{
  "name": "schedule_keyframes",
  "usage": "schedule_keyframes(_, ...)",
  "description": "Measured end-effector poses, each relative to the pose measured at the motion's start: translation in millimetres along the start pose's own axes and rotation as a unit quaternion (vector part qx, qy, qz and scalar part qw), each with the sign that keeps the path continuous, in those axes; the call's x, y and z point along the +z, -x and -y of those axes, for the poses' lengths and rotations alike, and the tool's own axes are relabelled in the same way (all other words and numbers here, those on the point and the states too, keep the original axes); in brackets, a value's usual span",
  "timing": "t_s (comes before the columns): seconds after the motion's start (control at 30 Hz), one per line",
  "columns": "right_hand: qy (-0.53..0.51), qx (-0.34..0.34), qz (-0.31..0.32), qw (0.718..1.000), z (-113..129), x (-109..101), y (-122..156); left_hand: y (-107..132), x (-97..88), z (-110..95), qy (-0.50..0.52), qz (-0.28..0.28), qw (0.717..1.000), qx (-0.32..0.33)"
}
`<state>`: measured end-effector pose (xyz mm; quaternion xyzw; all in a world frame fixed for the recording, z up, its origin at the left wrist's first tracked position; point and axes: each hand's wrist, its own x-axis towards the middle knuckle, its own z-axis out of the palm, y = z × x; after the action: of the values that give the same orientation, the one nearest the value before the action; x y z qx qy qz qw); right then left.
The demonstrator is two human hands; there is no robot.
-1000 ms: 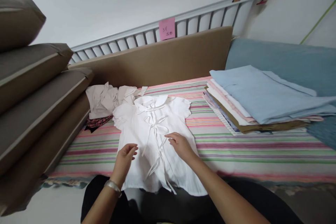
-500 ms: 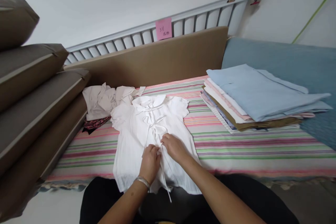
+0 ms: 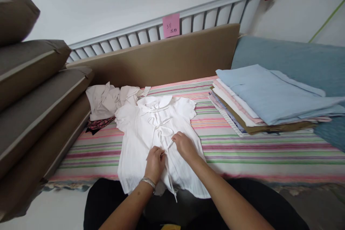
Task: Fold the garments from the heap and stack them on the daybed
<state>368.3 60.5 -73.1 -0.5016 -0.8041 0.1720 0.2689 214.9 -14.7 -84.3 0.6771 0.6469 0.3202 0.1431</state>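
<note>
A white short-sleeved blouse (image 3: 134, 151) lies spread flat, its collar pointing away from me. Thin white ties run down its front, with bows tied higher up near the chest. My left hand (image 3: 155, 163), a bracelet at its wrist, pinches a tie (image 3: 169, 146) low on the front. My right hand (image 3: 183, 145) is closed on another stretch of tie, a little up and to the right. Between the two hands the tie is pulled out in a short slanted line. Loose tie ends hang down past the hem.
A striped cloth (image 3: 237, 151) covers the surface. Folded clothes (image 3: 269, 93) are stacked at right beside a blue-green cushion (image 3: 269, 54). Crumpled beige garments (image 3: 105, 102) lie at left by piled brown cushions (image 3: 40, 104). Behind, a brown panel (image 3: 167, 55) leans against a radiator (image 3: 199, 21) with a pink note (image 3: 171, 26).
My right hand has moved right and slightly up, away from my left, drawing the tie out. My left hand stays about where it was. The view has shifted slightly.
</note>
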Motion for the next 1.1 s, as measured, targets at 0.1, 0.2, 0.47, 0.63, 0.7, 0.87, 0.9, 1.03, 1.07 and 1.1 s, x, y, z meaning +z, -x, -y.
schedule_keyframes(0.1, 0.0, 0.037, -0.04, 0.999, -9.2, -4.0, -3.0, 0.7, 1.6, -1.2, 0.016, -0.001, 1.0, -0.002)
schedule_keyframes(0.2, 0.004, 0.073, -0.057, 0.996, -14.3, -12.7, -6.4, -1.1, -0.6, 1.8, 0.091, 0.004, 0.995, -0.027)
schedule_keyframes(0.47, 0.001, 0.027, 0.023, 0.999, 28.8, -32.6, 27.2, -2.3, -36.3, 30.2, 0.219, 0.008, 0.968, -0.125)
schedule_keyframes(0.63, 0.047, 0.038, 0.125, 0.99, 50.4, -0.5, 60.1, 7.7, -40.4, 15.6, 0.17, 0.053, 0.981, -0.074)
schedule_keyframes(0.7, 0.051, 0.044, 0.121, 0.99, 50.0, 9.1, 62.5, 9.4, -35.7, 7.1, 0.114, 0.08, 0.99, -0.025)
schedule_keyframes(0.87, -0.048, 0.09, 0.131, 0.986, 41.4, 9.9, 53.5, 4.6, -22.8, -3.3, -0.008, 0.077, 0.997, 0.0)
schedule_keyframes(0.9, -0.08, 0.094, 0.133, 0.983, 40.0, 8.4, 51.8, 3.2, -20.8, -3.8, -0.025, 0.07, 0.997, 0.003)
schedule_keyframes(1.03, -0.178, 0.099, 0.13, 0.97, 37.7, 4.9, 49.3, 0.1, -14.7, -2.1, -0.077, 0.051, 0.995, 0.04)
schedule_keyframes(1.07, -0.193, 0.103, 0.131, 0.967, 37.6, 4.8, 49.6, 0.0, -13.5, -0.9, -0.083, 0.049, 0.994, 0.047)
schedule_keyframes(1.1, -0.208, 0.106, 0.137, 0.963, 37.7, 4.5, 50.2, 0.0, -12.4, 0.5, -0.087, 0.047, 0.994, 0.052)
